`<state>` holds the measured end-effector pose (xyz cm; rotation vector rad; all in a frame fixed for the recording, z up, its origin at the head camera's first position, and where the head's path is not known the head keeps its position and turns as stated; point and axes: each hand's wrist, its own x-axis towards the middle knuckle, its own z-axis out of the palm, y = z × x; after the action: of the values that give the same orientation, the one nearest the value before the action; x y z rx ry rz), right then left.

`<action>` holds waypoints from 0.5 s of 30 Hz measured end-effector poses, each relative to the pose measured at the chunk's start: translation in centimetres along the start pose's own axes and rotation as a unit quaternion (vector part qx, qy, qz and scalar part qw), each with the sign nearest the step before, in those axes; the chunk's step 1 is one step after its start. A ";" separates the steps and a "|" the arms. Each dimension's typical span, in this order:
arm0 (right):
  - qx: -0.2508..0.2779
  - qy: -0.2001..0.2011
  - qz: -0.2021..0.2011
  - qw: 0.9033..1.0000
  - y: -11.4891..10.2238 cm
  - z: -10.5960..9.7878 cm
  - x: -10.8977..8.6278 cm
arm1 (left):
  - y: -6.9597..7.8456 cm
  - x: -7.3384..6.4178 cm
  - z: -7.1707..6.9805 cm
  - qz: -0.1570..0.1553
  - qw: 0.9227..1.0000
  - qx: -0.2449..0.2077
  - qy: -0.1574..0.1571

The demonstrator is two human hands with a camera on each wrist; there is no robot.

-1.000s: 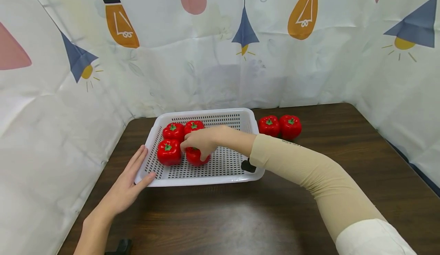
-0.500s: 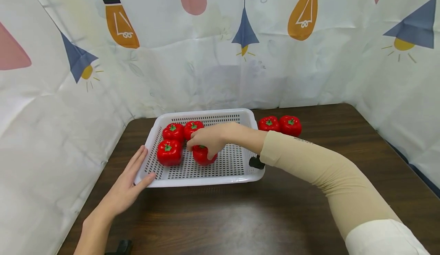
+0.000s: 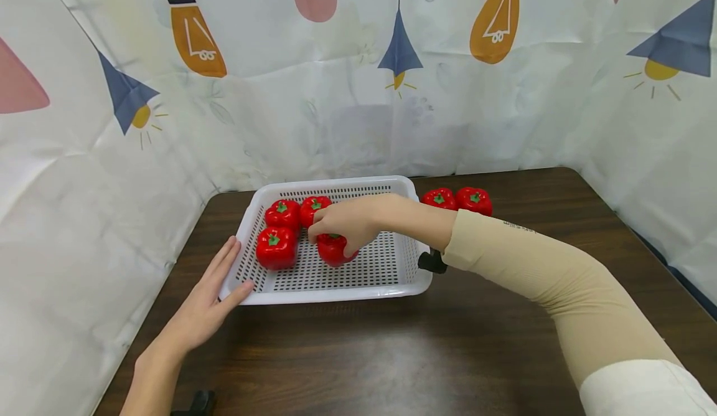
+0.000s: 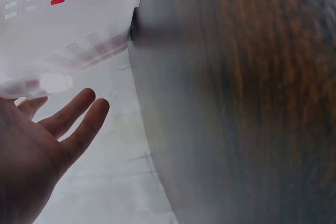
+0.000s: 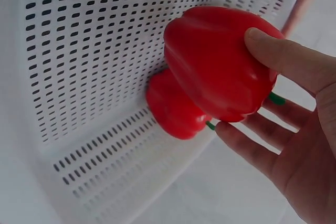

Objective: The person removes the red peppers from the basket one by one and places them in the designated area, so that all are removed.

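My right hand (image 3: 353, 220) grips a red bell pepper (image 3: 334, 251) from above, over the inside of a white perforated plastic basket (image 3: 330, 296). In the right wrist view, thumb and fingertips sit on opposite sides of the held bell pepper (image 5: 218, 59), its green stem toward the palm. Another red bell pepper (image 5: 176, 108) shows behind it. Left of the held one in the head view, a bell pepper (image 3: 277, 249) lies in front of two others (image 3: 282, 215) in the basket. My left hand (image 3: 204, 310) rests at the basket's left end, fingers extended, thumb at the front corner.
Two more red bell peppers (image 3: 473, 201) stand on the dark wooden table (image 3: 381, 360), right of the basket. White patterned cloth (image 3: 347, 117) hangs behind and at both sides. A small black object (image 3: 198, 401) shows at the bottom left.
My right hand has shifted right within the basket, carrying the bell pepper away from the others and slightly up. The left hand has stayed at the basket's end.
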<state>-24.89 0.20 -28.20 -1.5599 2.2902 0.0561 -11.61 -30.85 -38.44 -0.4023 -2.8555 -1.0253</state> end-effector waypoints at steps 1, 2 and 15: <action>-0.001 0.003 0.001 1.000 -0.1 0.0 -0.3 | 0.0 0.0 0.0 -0.001 1.000 0.001 -0.001; -0.002 0.005 0.000 1.000 -0.1 -0.1 -0.5 | 0.0 0.0 0.0 -0.002 1.000 0.003 -0.001; 0.002 0.051 -0.002 0.999 0.8 -0.5 -4.3 | -0.1 0.0 0.0 -0.004 1.000 0.005 -0.002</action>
<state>-24.36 4.17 -26.46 -1.5992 2.3633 -0.0312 -11.63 -30.93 -38.53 -0.3930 -2.8661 -1.0109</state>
